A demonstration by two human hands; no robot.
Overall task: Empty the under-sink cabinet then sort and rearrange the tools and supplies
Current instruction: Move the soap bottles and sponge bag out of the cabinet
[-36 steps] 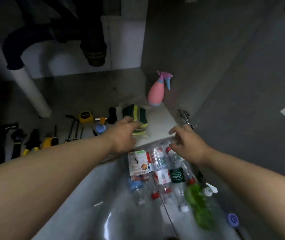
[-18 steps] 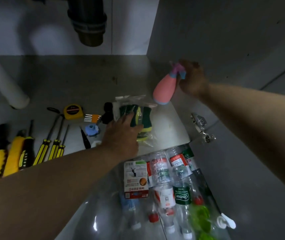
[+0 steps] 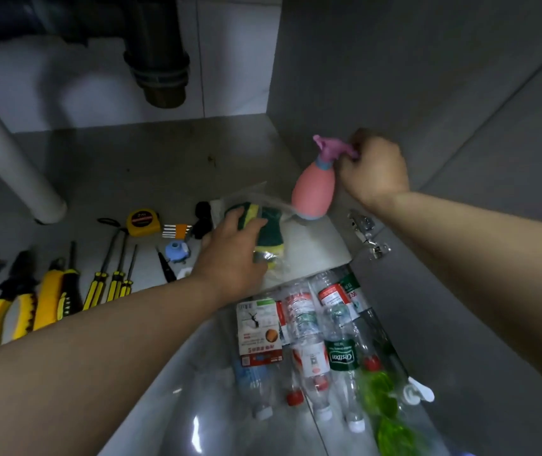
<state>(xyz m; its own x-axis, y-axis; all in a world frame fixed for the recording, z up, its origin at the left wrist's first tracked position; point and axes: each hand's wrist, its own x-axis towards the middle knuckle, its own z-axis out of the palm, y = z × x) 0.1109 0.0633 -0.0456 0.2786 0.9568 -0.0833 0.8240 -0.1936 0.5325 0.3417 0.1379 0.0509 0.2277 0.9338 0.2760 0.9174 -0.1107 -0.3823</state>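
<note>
My right hand (image 3: 375,169) gripped the pink spray bottle (image 3: 312,189) by its trigger, at one o'clock. My left hand (image 3: 230,255) curled round the bagged sponges (image 3: 268,225) at the bottle's eight o'clock.

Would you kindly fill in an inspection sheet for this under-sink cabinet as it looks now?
Surface: grey cabinet floor, a few dark specks.
Job's things: pink plastic spray bottle, tilted by the right wall; bagged green-and-yellow sponges; yellow-handled screwdrivers and pliers rowed at left; yellow tape measure.
Clutter: clear plastic bottles lying in front of the cabinet.
Grippers: left hand grips the sponges; right hand holds the spray bottle's purple trigger head.
Cables: nothing seen.
Surroundings: dark drain pipe, white pipe, metal door hinge.
</note>
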